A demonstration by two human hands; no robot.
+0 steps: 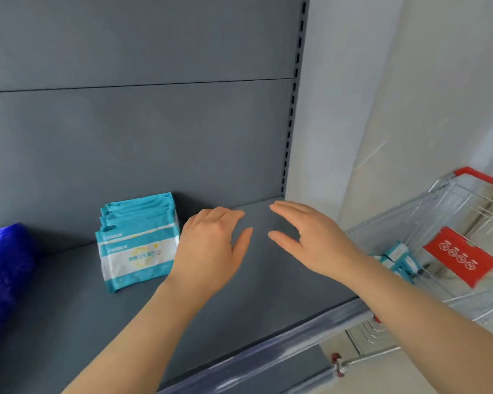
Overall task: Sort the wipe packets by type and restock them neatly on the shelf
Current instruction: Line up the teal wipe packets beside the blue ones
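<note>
Both hands are open and hold nothing above the grey metal shelf [239,302]. The left hand [211,245] is just beside the row of teal-and-white wipe packets [138,243]; the right hand [310,237] is further right. More teal packets [399,260] lie in the wire shopping cart [444,211].

Teal-white wipe packets [138,245]; grey shelf [239,302]; red-handled cart [439,223].

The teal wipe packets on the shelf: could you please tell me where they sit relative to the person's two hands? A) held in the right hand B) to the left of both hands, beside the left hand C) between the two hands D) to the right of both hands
B: the teal wipe packets stand in a row on the shelf just left of the left hand, while the right hand is open and empty.
</note>
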